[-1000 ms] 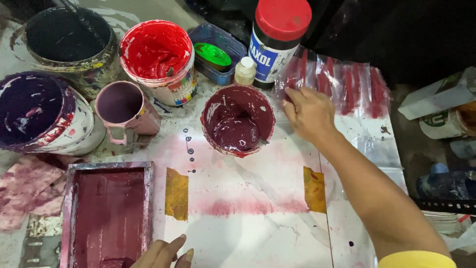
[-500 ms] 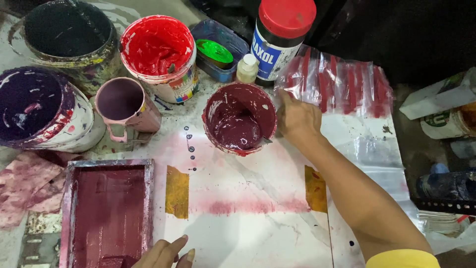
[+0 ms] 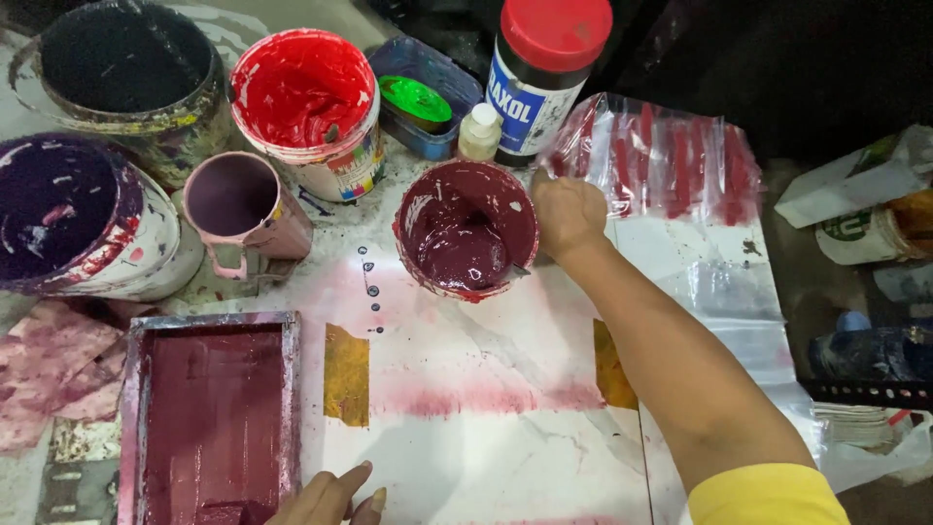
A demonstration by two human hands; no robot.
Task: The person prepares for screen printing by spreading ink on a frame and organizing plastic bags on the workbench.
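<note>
At frame centre, the right hand (image 3: 567, 216) closes its fingers against the maroon paint tub (image 3: 466, 229); bottom centre, the left hand (image 3: 330, 498) rests loosely open beside the maroon-stained screen frame (image 3: 209, 413).

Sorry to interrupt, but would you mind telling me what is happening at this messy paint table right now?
A person works over a stained white table crowded with paint pots. Their right hand rests against the rim of a tub of maroon paint, beside a paint-smeared plastic bag. Their left hand sits at the near edge, next to a maroon-coated framed screen. A red paint bucket and a pink mug stand behind.
</note>
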